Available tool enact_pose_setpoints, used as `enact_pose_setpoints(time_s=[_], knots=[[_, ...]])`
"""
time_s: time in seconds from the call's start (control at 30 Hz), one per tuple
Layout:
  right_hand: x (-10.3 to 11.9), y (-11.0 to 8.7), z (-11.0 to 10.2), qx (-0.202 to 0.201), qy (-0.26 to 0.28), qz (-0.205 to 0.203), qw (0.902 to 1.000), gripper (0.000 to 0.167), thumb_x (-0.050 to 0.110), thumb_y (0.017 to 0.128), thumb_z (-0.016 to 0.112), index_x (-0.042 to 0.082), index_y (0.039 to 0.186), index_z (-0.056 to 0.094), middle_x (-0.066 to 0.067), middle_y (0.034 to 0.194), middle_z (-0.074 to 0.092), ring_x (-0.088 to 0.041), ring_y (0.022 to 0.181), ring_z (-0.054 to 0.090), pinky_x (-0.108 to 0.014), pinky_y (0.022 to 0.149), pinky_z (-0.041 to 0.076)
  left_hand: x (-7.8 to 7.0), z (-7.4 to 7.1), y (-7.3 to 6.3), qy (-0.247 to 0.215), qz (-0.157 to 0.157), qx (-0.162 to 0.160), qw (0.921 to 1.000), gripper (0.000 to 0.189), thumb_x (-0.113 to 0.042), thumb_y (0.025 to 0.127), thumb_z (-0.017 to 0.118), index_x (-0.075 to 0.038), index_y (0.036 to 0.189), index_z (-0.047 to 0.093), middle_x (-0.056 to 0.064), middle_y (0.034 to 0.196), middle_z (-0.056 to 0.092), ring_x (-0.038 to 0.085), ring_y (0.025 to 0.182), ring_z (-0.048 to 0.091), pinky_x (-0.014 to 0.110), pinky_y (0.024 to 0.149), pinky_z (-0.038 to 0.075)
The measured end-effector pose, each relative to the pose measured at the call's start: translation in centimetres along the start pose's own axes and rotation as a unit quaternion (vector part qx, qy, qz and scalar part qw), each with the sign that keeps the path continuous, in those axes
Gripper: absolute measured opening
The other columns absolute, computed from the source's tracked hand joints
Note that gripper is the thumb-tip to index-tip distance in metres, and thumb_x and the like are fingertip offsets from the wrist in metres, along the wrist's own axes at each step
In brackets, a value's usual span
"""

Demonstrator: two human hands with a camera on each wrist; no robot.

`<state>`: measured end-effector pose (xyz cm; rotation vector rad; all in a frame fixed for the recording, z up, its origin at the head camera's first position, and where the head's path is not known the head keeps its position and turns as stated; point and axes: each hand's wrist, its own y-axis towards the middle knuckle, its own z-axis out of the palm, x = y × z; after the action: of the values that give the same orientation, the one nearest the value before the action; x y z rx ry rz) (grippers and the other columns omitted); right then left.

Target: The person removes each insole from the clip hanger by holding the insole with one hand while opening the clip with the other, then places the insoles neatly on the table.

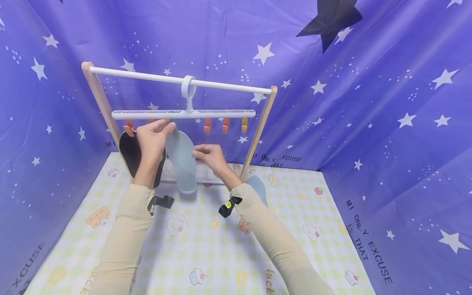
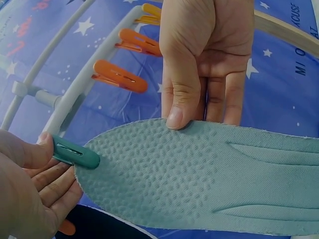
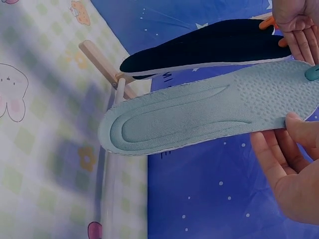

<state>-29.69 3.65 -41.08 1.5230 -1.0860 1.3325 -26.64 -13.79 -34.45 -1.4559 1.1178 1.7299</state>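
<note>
A light blue-green insole (image 1: 182,164) hangs lengthwise below the white clip hanger (image 1: 155,115). My left hand (image 1: 151,141) pinches a green clip (image 2: 77,152) whose tip lies over the insole's toe end. At the insole's side edge, my right hand (image 1: 211,157) holds it between thumb and fingers. Behind the left hand hang dark insoles (image 3: 199,50), with orange clips (image 3: 268,23) at their upper end. In the head view the left hand covers part of them.
The hanger hooks onto a rack with a white top bar (image 1: 228,85) and wooden side posts (image 1: 259,131). Unused orange clips (image 1: 225,125) and a yellow clip (image 1: 244,125) hang at right. Another blue insole (image 1: 257,187) lies on the checked cloth (image 1: 291,254), partly behind the right sleeve.
</note>
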Motion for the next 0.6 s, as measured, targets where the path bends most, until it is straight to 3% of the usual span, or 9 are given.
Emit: enact_pose_setpoints(time_s=[0.27,0.43,0.6], knots=[[0.06,-0.07,0.0,0.004,0.012,0.0,0.9999,0.024,-0.002,0.093,0.07,-0.013,0.114,0.07,-0.03,0.113,0.072,-0.009,0.077,0.072,-0.048,0.088,0.062,-0.1,0.07,0.1,-0.003,-0.006,-0.007,1.0,0.031,-0.005,0.088,0.079,0.007,0.116,0.073,0.025,0.115,0.072,0.007,0.093,0.075,0.025,0.094,0.059],[-0.03,-0.06,0.04,0.001,0.011,0.003,0.9999,0.024,-0.002,0.093,0.071,-0.013,0.114,0.071,-0.028,0.112,0.073,-0.01,0.078,0.072,-0.04,0.082,0.064,-0.16,0.09,0.09,-0.015,-0.017,-0.009,0.9997,0.031,-0.005,0.088,0.079,0.007,0.116,0.073,0.025,0.116,0.071,0.009,0.095,0.075,0.026,0.095,0.059],[0.0,-0.13,0.12,0.001,0.003,0.002,1.0,0.024,0.0,0.094,0.07,-0.012,0.114,0.071,-0.028,0.113,0.073,-0.011,0.082,0.073,-0.034,0.079,0.065,-0.14,0.14,0.11,-0.019,-0.016,-0.016,0.9996,0.031,-0.005,0.088,0.079,0.007,0.115,0.073,0.025,0.115,0.072,0.004,0.089,0.074,0.026,0.096,0.059]])
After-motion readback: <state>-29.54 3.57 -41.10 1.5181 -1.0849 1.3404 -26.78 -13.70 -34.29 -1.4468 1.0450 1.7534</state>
